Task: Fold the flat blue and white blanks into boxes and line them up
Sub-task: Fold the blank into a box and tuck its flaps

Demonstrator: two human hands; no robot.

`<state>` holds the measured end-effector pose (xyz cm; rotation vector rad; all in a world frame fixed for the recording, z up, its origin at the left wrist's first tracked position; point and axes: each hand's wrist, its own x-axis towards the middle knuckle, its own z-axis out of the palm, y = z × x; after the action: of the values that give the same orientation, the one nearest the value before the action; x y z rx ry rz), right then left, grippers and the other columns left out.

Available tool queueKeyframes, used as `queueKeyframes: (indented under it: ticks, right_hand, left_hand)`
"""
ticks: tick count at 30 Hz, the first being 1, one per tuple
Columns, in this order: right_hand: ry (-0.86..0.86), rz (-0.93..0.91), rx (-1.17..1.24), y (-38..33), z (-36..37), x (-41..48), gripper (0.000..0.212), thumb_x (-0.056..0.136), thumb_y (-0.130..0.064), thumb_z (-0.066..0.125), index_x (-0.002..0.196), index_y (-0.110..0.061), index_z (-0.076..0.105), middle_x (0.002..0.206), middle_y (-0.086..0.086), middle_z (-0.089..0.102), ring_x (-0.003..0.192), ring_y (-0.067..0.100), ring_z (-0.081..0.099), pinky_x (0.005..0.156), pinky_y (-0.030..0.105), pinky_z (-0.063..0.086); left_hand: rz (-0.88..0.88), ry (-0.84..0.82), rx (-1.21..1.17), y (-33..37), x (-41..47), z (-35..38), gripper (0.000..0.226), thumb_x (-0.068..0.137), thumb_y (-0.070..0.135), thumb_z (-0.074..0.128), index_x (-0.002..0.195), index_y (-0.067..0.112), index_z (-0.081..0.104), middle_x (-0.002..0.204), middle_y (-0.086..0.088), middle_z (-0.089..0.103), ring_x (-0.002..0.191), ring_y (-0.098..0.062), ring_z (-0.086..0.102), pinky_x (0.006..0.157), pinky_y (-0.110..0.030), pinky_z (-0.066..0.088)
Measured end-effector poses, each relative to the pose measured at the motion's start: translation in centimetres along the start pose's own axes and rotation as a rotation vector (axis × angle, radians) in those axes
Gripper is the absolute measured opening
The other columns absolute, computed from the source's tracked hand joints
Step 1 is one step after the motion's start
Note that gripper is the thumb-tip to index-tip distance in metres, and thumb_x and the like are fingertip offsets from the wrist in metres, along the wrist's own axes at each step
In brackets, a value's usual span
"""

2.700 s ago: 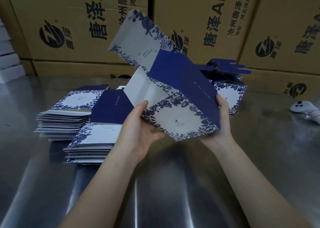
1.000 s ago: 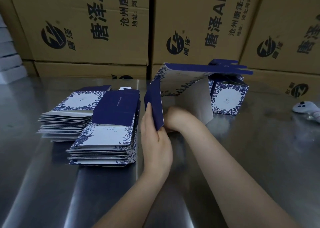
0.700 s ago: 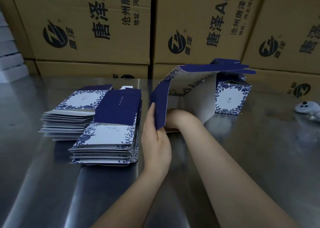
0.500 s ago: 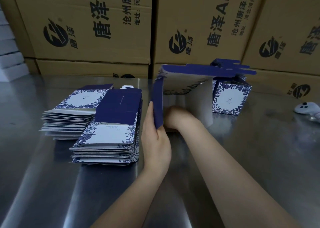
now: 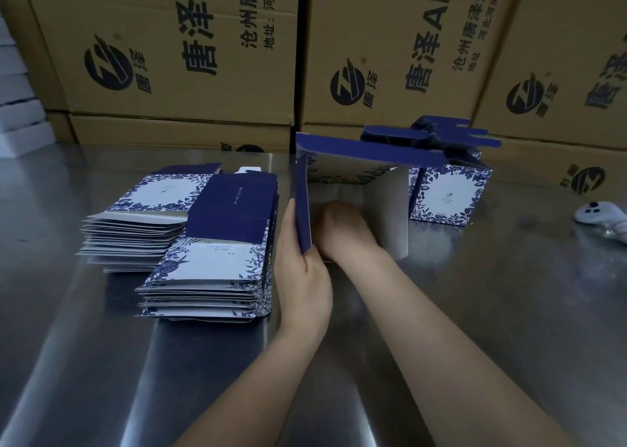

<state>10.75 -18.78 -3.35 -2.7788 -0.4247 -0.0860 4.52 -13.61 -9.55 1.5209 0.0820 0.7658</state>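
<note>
My left hand (image 5: 302, 277) pinched the near left blue wall of the half-folded box (image 5: 369, 148), which stood on the surface (image 5: 475, 310) just right of the near stack (image 5: 210, 266) of flat blanks; my right hand (image 5: 339, 224) was pushed down inside it with the fingers hidden, so I could not tell whether it was open or closed; I judged the main risk to be the base: with only one wall held, an uneven push from inside could rack the box out of square or crease the card instead of seating the flaps; its long blue top flap also reached toward the raised flaps of the finished box (image 5: 448, 195) at the far right, and a snag there could knock that one out of line; my left wrist sat close to the near stack, so a careless pull might fan it toward the far stack (image 5: 146, 215); as for contents, the half-folded box showed nothing but my hand; the finished box stood with its top open, inside hidden; the cartons (image 5: 190, 56) behind looked shut, contents unseen
</note>
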Motion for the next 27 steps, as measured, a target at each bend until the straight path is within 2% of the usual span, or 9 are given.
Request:
queueKeyframes:
  ticks: [4, 8, 11, 13, 17, 19, 21, 23, 27]
  right_hand:
    - [-0.093, -0.007, -0.051, -0.3, -0.5, 0.9, 0.019, 0.1, -0.027, 0.046, 0.086, -0.015, 0.052, 0.099, 0.006, 0.054, 0.084, 0.017, 0.051, 0.077, 0.03, 0.041]
    - [-0.165, 0.02, 0.023, -0.8, -0.6, 1.3, 0.026, 0.099, -0.021, 0.045, 0.074, -0.02, 0.038, 0.12, 0.018, 0.053, 0.101, 0.027, 0.053, 0.092, 0.035, 0.047]
    - [0.019, 0.046, 0.122, -0.3, -0.3, 0.9, 0.011, 0.099, -0.023, 0.049, 0.097, -0.015, 0.056, 0.114, 0.011, 0.06, 0.093, 0.019, 0.055, 0.078, 0.029, 0.042]
    - [0.161, 0.064, 0.146, 0.0, -0.2, 0.7, 0.017, 0.098, -0.024, 0.05, 0.106, -0.012, 0.059, 0.113, 0.009, 0.061, 0.097, 0.021, 0.058, 0.078, 0.028, 0.041]
    - [-0.005, 0.074, 0.158, -0.5, -0.3, 0.5, 0.03, 0.098, -0.031, 0.05, 0.12, -0.011, 0.053, 0.129, 0.013, 0.052, 0.112, 0.031, 0.055, 0.094, 0.039, 0.048]
    - [0.019, 0.049, 0.162, -0.6, -0.3, 0.3, 0.026, 0.098, -0.031, 0.05, 0.113, -0.01, 0.054, 0.125, 0.013, 0.054, 0.11, 0.031, 0.056, 0.088, 0.036, 0.048]
    - [0.131, 0.021, 0.126, -0.6, -0.2, 0.0, 0.018, 0.098, -0.029, 0.051, 0.1, -0.012, 0.059, 0.11, 0.01, 0.063, 0.101, 0.027, 0.061, 0.074, 0.029, 0.043]
    - [0.157, 0.029, 0.081, -0.6, 0.0, -0.4, 0.02, 0.099, -0.027, 0.047, 0.096, -0.013, 0.061, 0.104, 0.009, 0.065, 0.097, 0.026, 0.062, 0.071, 0.029, 0.041]
    - [-0.073, -0.018, -0.015, -0.3, 0.5, -0.8, 0.025, 0.102, -0.028, 0.04, 0.095, -0.015, 0.06, 0.103, 0.009, 0.062, 0.097, 0.027, 0.059, 0.074, 0.029, 0.039]
  left_hand:
    - [0.008, 0.019, 0.012, -0.1, -0.2, 0.0, 0.062, 0.096, -0.006, 0.041, 0.145, 0.03, 0.046, 0.141, 0.016, 0.051, 0.125, 0.012, 0.042, 0.102, 0.0, 0.028]
    - [0.007, 0.001, 0.022, -0.1, -0.4, 0.0, 0.057, 0.098, -0.002, 0.043, 0.144, 0.031, 0.048, 0.136, 0.022, 0.05, 0.114, 0.029, 0.04, 0.093, 0.006, 0.026]
    - [0.006, 0.01, 0.029, 0.1, -0.3, -0.2, 0.058, 0.099, -0.001, 0.043, 0.146, 0.033, 0.043, 0.143, 0.017, 0.049, 0.125, 0.014, 0.041, 0.102, 0.0, 0.029]
    - [0.003, 0.012, 0.028, 0.2, -0.4, -0.2, 0.058, 0.099, 0.0, 0.041, 0.147, 0.033, 0.042, 0.146, 0.015, 0.049, 0.131, 0.005, 0.041, 0.109, -0.01, 0.031]
    - [0.004, 0.001, 0.04, 0.4, -0.4, -0.1, 0.058, 0.098, -0.003, 0.041, 0.147, 0.029, 0.044, 0.142, 0.017, 0.049, 0.128, 0.007, 0.041, 0.1, 0.002, 0.028]
    - [-0.001, 0.015, 0.045, 0.4, -0.3, -0.1, 0.06, 0.098, -0.004, 0.041, 0.147, 0.03, 0.043, 0.143, 0.016, 0.048, 0.132, 0.001, 0.042, 0.104, -0.004, 0.03]
    - [-0.01, 0.026, 0.031, 0.4, -0.4, -0.2, 0.062, 0.097, -0.005, 0.039, 0.147, 0.031, 0.041, 0.148, 0.011, 0.048, 0.137, -0.005, 0.042, 0.114, -0.024, 0.033]
    - [-0.019, 0.032, 0.015, 0.5, -0.4, -0.2, 0.066, 0.095, -0.007, 0.038, 0.148, 0.033, 0.039, 0.149, 0.009, 0.048, 0.139, -0.007, 0.041, 0.117, -0.036, 0.033]
    - [-0.039, 0.02, 0.015, 0.3, -0.6, -0.1, 0.07, 0.095, -0.008, 0.039, 0.15, 0.034, 0.035, 0.151, 0.01, 0.045, 0.14, -0.005, 0.039, 0.118, -0.035, 0.031]
